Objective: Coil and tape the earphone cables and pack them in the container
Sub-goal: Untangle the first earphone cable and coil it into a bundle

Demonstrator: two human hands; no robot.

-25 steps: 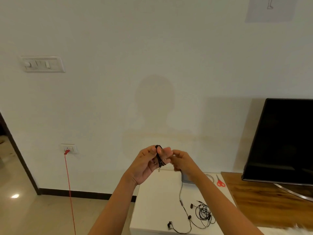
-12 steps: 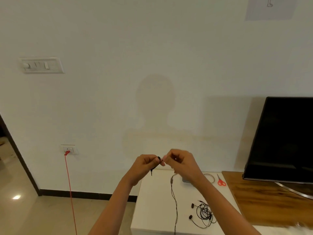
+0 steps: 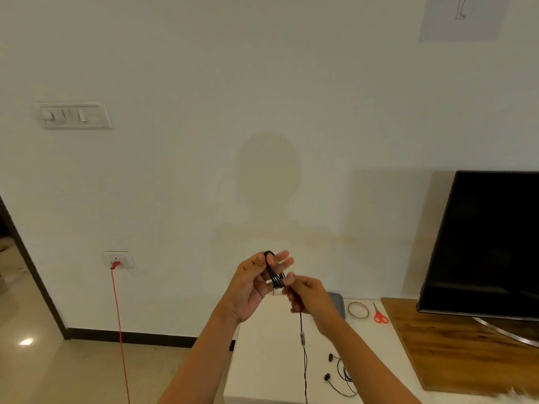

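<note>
A black earphone cable is looped several times around the fingers of my left hand, which is raised above the white table. My right hand pinches the same cable just right of the loops. The loose end hangs down from it past the inline remote. A second black earphone lies tangled on the table at the lower right. A grey container sits at the table's back, partly hidden behind my right hand. A roll of clear tape lies beside it.
Red scissors lie right of the tape. A wooden TV stand with a black television adjoins the table on the right. A red cord hangs from a wall socket at the left.
My left hand has opened its fingers and several more loops of cable are wound around them. My right hand has dropped lower and closer to the loops.
</note>
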